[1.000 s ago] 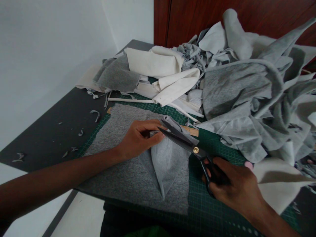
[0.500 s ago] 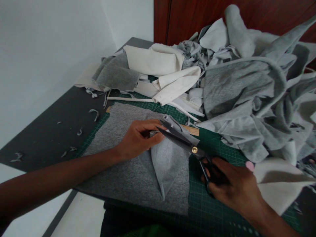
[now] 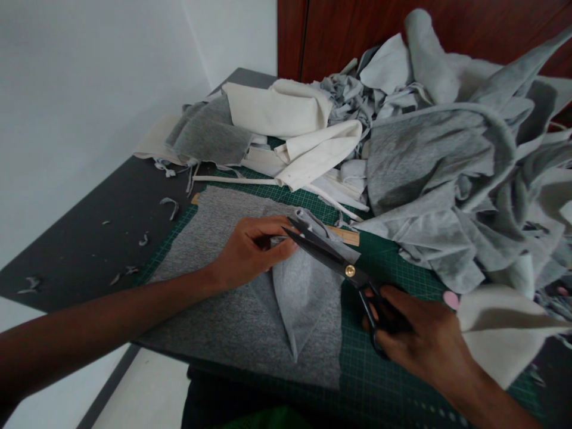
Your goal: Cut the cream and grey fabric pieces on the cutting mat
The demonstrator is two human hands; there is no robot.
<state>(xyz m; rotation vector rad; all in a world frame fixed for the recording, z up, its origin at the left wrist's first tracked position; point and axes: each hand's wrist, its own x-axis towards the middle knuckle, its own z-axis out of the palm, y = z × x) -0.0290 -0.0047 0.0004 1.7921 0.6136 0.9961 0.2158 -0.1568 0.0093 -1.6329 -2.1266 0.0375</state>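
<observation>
My left hand (image 3: pixel 254 250) pinches a raised fold of grey fabric (image 3: pixel 214 322) between thumb and fingers. The rest of that piece lies flat on a green cutting mat (image 3: pixel 370 381). Black scissors (image 3: pixel 330 256) with a brass pivot are in my right hand (image 3: pixel 424 333), whose fingers go through the handles. Their blades stand slightly apart, with the tips right by my left fingertips at the lifted fabric. Whether the blades have cloth between them I cannot tell. A wooden ruler (image 3: pixel 346 235) shows partly from under the fabric.
Grey cloth (image 3: pixel 429 155) is heaped at the right and back. Folded cream fabric (image 3: pixel 277 107) lies behind the mat. Small scraps (image 3: pixel 170 208) dot the dark table (image 3: pixel 89 220) at left. A pink disc (image 3: pixel 451 300) rests near my right hand. A white wall (image 3: pixel 102 71) bounds the left.
Almost nothing differs. My right hand and the scissors have shifted very slightly left; my left hand keeps its pinch on the fabric.
</observation>
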